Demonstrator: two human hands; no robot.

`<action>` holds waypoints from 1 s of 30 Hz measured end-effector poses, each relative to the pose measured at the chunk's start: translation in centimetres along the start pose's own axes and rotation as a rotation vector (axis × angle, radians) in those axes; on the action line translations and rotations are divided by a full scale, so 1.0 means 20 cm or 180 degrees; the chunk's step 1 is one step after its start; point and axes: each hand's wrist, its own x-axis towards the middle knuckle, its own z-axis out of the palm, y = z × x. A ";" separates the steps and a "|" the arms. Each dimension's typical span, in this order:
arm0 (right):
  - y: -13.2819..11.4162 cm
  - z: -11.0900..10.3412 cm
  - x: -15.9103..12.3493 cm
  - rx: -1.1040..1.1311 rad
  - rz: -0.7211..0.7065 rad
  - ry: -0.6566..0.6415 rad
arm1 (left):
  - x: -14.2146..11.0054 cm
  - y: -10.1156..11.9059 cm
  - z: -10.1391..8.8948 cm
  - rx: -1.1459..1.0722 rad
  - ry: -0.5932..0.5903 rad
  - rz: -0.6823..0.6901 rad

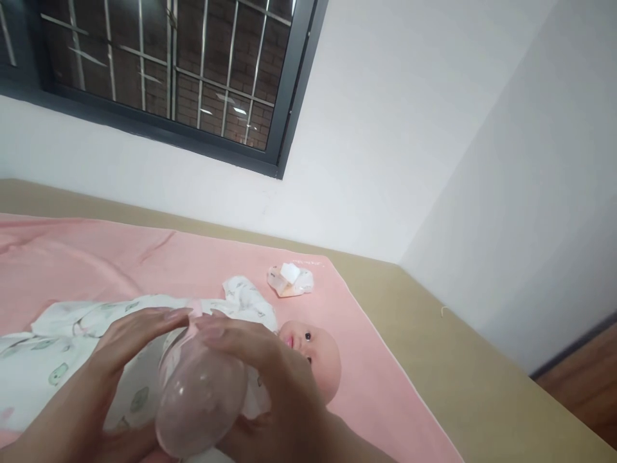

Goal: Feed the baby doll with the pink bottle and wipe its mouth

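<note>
My left hand (128, 350) and my right hand (270, 360) are closed around a clear, rounded baby bottle (202, 392), one on each side. Its broad base faces me, and pinkish parts show at its far end between my fingertips. Just beyond the bottle, a baby doll (321, 360) lies on its back in a white patterned outfit (62, 328), head to the right. My hands and the bottle cover part of its body and face.
A pink cloth (347, 321) lies under the doll on a tan surface (409, 321). Near the doll's raised sleeve is a crumpled clear packet (303, 283) with a white piece (290, 272) on it. Behind stand a white wall (361, 161) and a barred window (168, 77).
</note>
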 end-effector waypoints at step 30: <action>0.90 -0.63 -0.54 -0.2425 0.3698 0.0508 | 0.40 -0.70 -0.05 0.0498 -0.0576 -0.2122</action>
